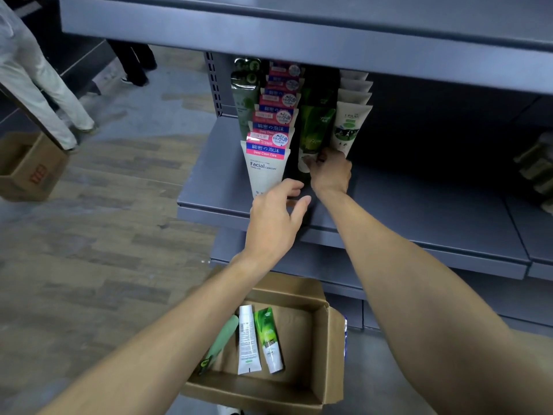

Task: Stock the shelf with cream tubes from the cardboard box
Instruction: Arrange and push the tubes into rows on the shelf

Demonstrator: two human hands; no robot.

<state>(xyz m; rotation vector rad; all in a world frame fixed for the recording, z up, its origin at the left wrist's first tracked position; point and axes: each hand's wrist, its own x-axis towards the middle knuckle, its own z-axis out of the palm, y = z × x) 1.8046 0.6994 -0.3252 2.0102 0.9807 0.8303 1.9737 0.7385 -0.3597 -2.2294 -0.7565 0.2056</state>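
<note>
— Two hands on the shelf (419, 211) at once; what is each grip doing?

— The right hand (330, 172) has its fingers curled round the foot of the front green tube (314, 130), seemingly to seat it upright in its row. The left hand (276, 220) holds nothing: fingers loosely spread, just beside the base of the white Facial cleanser tube (264, 172), probably steadying that neighbouring row so it doesn't topple.

— Why are the tubes standing like that?

— Cap down, labels forward, one behind another in four rows, so each front label reads from the aisle. The cream-coloured row (348, 127) stands just right of the green one.

— And the stock left?

— Three tubes lie flat in the cardboard box (326, 354) on the floor below: a pale green tube (221, 339), a white tube (247, 342), a green-and-white tube (269, 339). By my reckoning the job is nearly done.
</note>
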